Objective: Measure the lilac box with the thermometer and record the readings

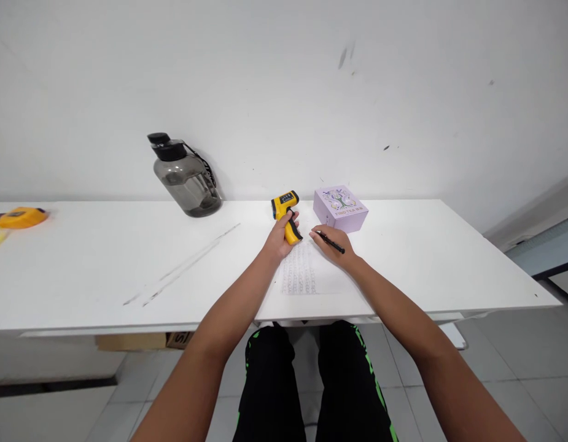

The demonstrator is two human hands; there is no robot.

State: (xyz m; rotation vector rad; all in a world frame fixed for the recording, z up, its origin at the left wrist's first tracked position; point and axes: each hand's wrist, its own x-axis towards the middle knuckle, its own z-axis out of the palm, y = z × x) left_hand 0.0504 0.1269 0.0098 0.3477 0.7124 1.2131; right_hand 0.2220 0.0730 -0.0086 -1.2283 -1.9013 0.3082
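My left hand [282, 236] is wrapped round the handle of a yellow and black infrared thermometer [284, 201], which lies tilted over the far part of a sheet of paper. In my right hand [335, 244] is a black pen [331, 242], its tip end hidden by the fingers or too small to make out. The paper [332, 282] lies beneath both hands and bears several columns of small handwriting, too fine to read. Just beyond my right hand stands a lilac box [341, 209] with a printed tree design on its lid.
A grey see-through water bottle [186, 184] with a black lid stands near the wall to the left. At the far left is a yellow tape measure [23, 218]. Dark streaks mark the white table [182, 276]. A cardboard box [131, 341] sits below the table.
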